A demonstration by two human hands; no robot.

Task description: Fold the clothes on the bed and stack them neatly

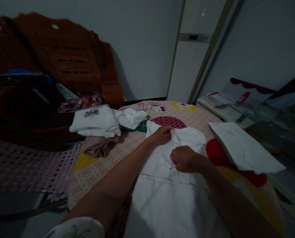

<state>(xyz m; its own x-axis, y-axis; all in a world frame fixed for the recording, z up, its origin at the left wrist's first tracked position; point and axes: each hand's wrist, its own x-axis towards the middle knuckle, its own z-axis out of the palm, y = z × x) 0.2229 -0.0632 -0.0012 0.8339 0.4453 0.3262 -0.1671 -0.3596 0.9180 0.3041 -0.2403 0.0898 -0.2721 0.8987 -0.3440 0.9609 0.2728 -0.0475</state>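
A white garment (167,195) lies spread on a patterned bedspread (100,165), running from the near edge toward the middle. My left hand (163,134) pinches the garment's far part near its collar, fingers closed on the cloth. My right hand (183,159) is closed in a fist on the garment's middle, gripping a fold of the fabric. Both forearms reach in from the bottom of the view.
A pile of white and coloured clothes (100,124) sits at the left of the bedspread. A folded white garment (244,148) lies at the right. A wooden chair (70,62) stands at the back left, a low shelf with papers (222,100) at the right.
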